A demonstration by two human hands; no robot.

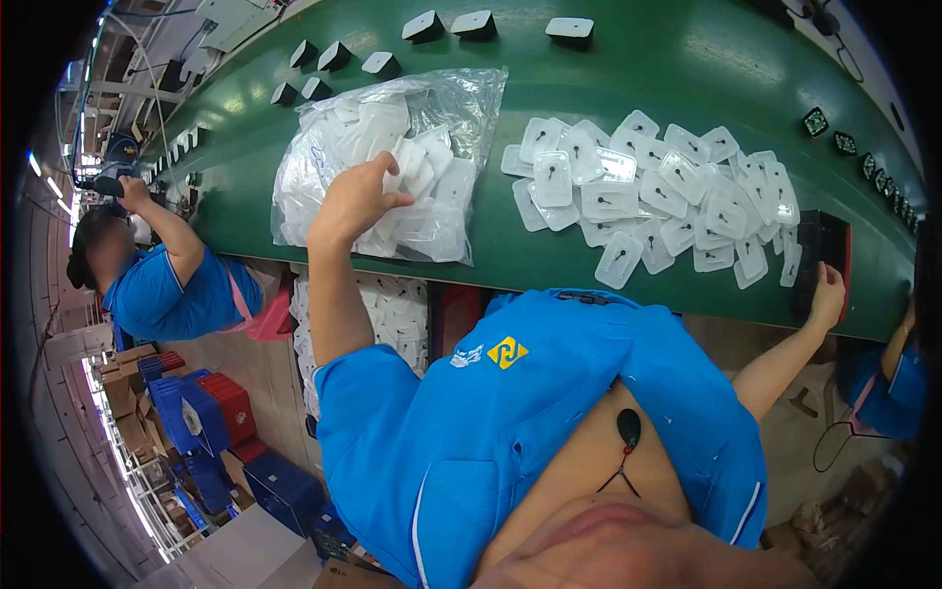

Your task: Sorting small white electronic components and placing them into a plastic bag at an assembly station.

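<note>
My left hand (358, 201) reaches over a clear plastic bag (486, 108), with its thumb and fingers apart among the white translucent plastic pieces inside. My right hand (829, 297) is at the near edge of a black box (812, 250) with a red side, its fingers closed on that edge. Between the hands lies a loose pile of flat, rounded-rectangular translucent plastic pieces (677, 177), many showing a small dark mark in the middle. The undersides of both hands are hidden.
Several black blocks with pale tops (474, 25) stand along the far side of the green table (589, 79). Small dark square parts (815, 122) line the right. More white pieces (392, 304) lie below the table edge. A co-worker (162, 280) is at the left, another at the far right.
</note>
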